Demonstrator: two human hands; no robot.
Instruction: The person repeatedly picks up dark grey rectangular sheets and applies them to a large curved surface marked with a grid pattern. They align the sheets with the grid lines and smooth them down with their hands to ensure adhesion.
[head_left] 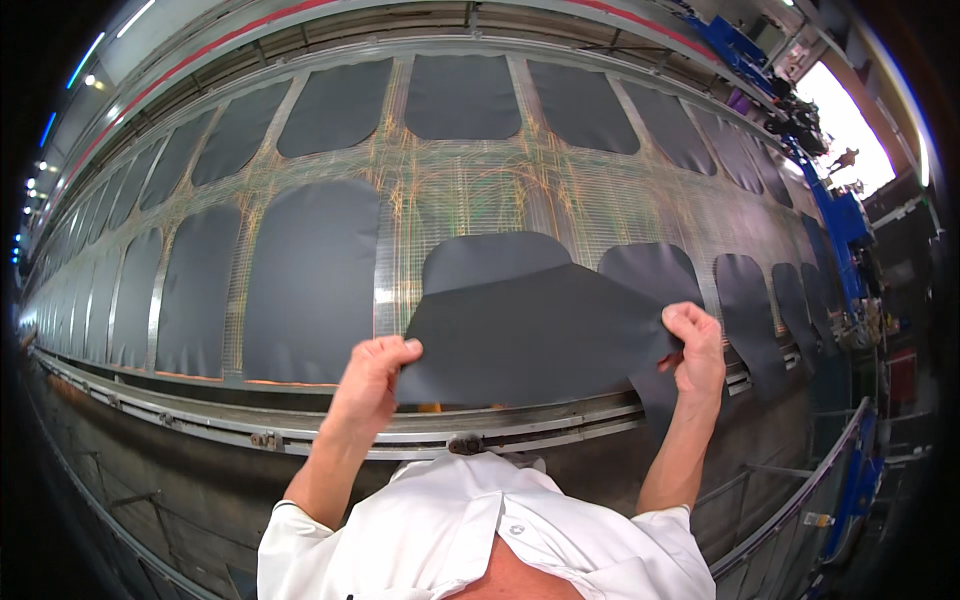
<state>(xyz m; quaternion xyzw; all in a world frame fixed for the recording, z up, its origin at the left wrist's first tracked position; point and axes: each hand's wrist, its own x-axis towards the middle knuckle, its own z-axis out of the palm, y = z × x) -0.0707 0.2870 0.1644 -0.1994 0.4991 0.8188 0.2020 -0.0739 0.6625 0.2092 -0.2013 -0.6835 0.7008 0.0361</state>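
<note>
A dark grey sheet piece with rounded corners is lifted at its near side and folded over toward the far side. My left hand pinches its left corner between thumb and fingers. At its right corner my right hand grips the edge in the same way. The rounded far end of a grey piece shows flat beyond the fold; where it joins the raised part is hidden.
Several like pieces lie in two rows on a long mesh-covered table marked with coloured lines. To the right, some pieces hang over the near edge. A metal rail runs along that edge. Blue machinery stands at the right.
</note>
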